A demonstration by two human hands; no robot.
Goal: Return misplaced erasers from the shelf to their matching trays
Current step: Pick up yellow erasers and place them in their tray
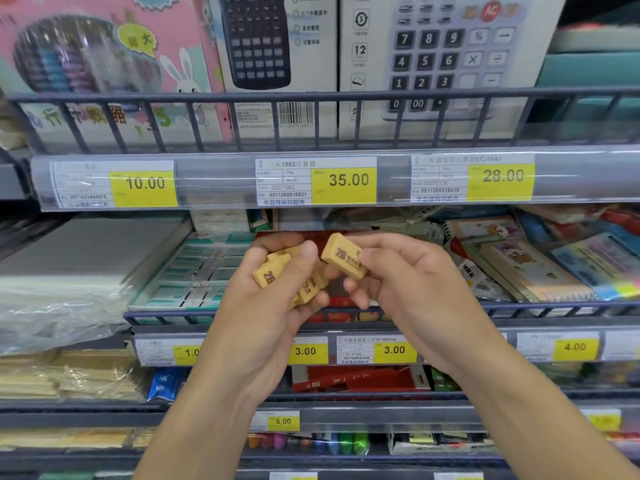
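Two hands meet in front of a stationery shelf w/ price tags. The left hand [277,289] curls around a bunch of tan erasers [273,271], thumb pressed over the top; several blocks show between the fingers, exact count can't be told. The right hand [398,275] pinches one tan eraser [344,259], marked "2B", between thumb and forefinger, other fingers loosely curled below it. That eraser sits just right of the bunch, tilted, v. close but whether touching can't be told. Behind the hands: a tray of teal-and-white erasers [197,268] to the left, a red tray [332,301] mostly hidden. Notebooks [519,261] lie at right. Calculator boxes [433,57] stand on the far upper shelf.
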